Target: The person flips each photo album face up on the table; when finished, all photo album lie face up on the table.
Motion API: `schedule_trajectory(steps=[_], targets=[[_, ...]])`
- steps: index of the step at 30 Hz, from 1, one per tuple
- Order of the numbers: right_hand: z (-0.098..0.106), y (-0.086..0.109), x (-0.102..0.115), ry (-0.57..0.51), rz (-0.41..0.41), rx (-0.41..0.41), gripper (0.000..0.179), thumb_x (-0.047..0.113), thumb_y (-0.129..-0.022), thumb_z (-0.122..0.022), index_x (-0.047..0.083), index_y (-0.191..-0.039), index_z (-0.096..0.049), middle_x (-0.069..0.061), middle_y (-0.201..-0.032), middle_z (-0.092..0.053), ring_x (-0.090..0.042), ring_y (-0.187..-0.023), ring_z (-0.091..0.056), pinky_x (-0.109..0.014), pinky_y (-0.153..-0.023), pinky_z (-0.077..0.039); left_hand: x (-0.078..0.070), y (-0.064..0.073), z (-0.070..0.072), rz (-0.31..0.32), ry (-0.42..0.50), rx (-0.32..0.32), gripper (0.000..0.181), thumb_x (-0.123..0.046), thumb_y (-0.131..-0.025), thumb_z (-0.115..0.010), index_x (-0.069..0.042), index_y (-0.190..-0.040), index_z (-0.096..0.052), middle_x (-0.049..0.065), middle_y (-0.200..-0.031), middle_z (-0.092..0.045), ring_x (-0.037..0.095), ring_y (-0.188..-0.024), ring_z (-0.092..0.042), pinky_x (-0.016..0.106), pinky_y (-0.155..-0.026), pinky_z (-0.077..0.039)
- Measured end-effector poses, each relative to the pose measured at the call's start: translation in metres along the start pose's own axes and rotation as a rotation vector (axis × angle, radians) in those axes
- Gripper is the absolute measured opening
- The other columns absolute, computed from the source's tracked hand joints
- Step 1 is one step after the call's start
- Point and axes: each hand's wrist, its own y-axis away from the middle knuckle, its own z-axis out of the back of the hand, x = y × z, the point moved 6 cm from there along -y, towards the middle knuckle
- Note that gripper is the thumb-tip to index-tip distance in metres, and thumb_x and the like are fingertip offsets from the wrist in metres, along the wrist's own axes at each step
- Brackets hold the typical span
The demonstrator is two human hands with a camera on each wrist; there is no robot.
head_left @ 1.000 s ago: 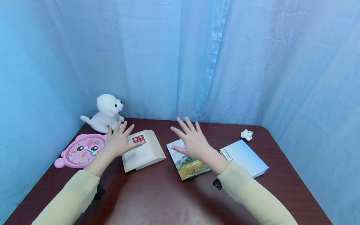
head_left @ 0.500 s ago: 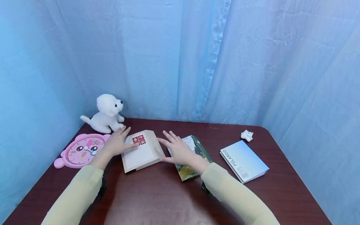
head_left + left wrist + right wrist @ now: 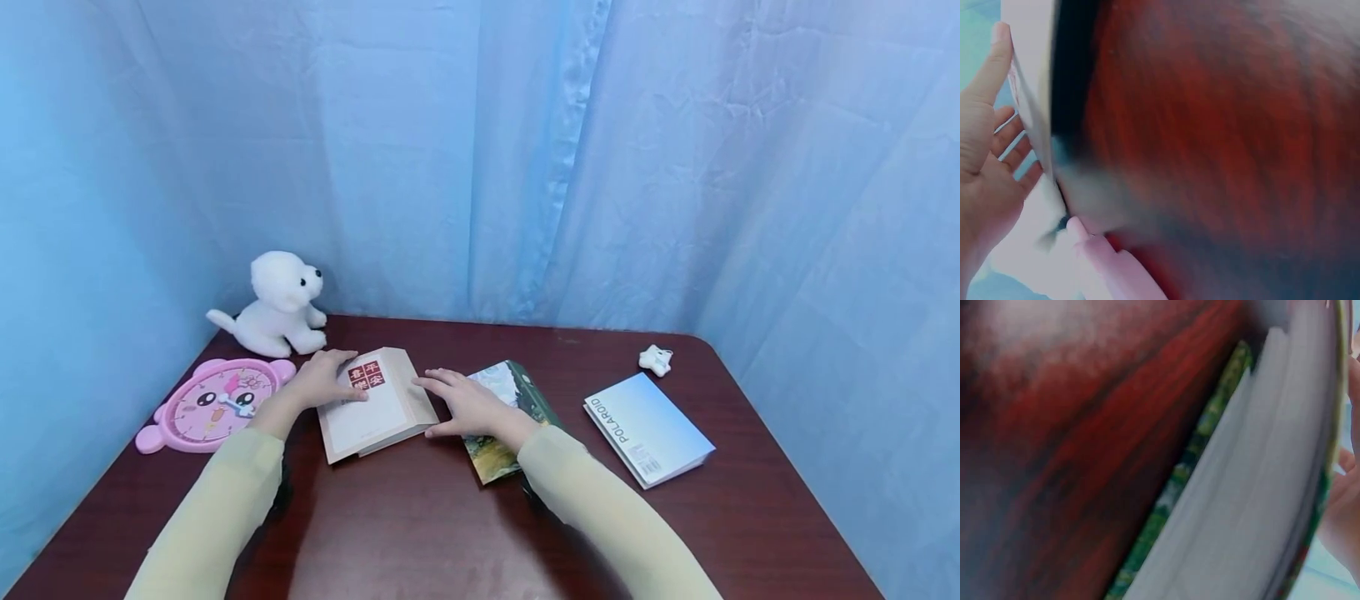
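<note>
A beige book (image 3: 378,421) with red character squares on its cover lies between my two hands in the head view. My left hand (image 3: 318,385) is at its left side, thumb stretched over the cover and fingers along the far left edge. The left wrist view has this hand (image 3: 985,140) with loosely extended fingers right at the book's (image 3: 1027,44) edge. My right hand (image 3: 471,407) has its fingertips close to the book's right side, with relaxed fingers. Under that hand lies a book with a painted landscape cover (image 3: 491,464), its page edges (image 3: 1235,487) large in the right wrist view.
A pink cartoon clock (image 3: 206,408) lies at the left, and a white plush dog (image 3: 279,300) sits behind it. To the right are a blue-white POLAROID album (image 3: 652,429) and a small white star (image 3: 656,360). Blue curtains (image 3: 405,167) surround the dark wooden table (image 3: 420,542).
Both hands have lowered toward the beige book. My right hand has moved left from above the landscape book to the beige book's right side. The books have stayed in place.
</note>
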Motion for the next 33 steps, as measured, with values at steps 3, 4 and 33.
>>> schedule_trajectory(steps=[3,4,33], targets=[[0.0,-0.003,-0.005,0.029,-0.015,0.018,0.081,0.055,-0.08,-0.067,0.028,-0.147,-0.032,0.001,-0.146,-0.042,-0.018,-0.134,-0.038,-0.043,-0.107,-0.035,-0.003,-0.005,0.0,-0.019,0.048,0.027,0.084,-0.038,-0.073,-0.08,0.005,-0.136,-0.045,0.025,-0.132,-0.05,0.039,-0.121,-0.044,0.052,-0.101,-0.036],[0.0,-0.003,-0.007,0.04,-0.022,0.02,0.08,0.055,-0.08,-0.067,0.028,-0.147,-0.033,0.003,-0.144,-0.044,-0.017,-0.132,-0.04,-0.042,-0.106,-0.035,-0.004,-0.007,0.0,-0.025,0.072,0.037,0.082,-0.036,-0.074,-0.08,0.005,-0.136,-0.045,0.026,-0.133,-0.05,0.039,-0.122,-0.044,0.052,-0.102,-0.035],[0.0,-0.008,-0.015,-0.439,0.001,-0.025,0.081,0.033,-0.077,-0.078,0.017,-0.144,-0.035,0.0,-0.134,-0.052,-0.012,-0.122,-0.049,-0.033,-0.102,-0.04,0.004,-0.008,0.009,-0.057,0.423,-0.03,0.082,0.003,-0.071,-0.077,-0.005,-0.142,-0.038,0.023,-0.125,-0.048,0.038,-0.119,-0.042,0.052,-0.102,-0.031]])
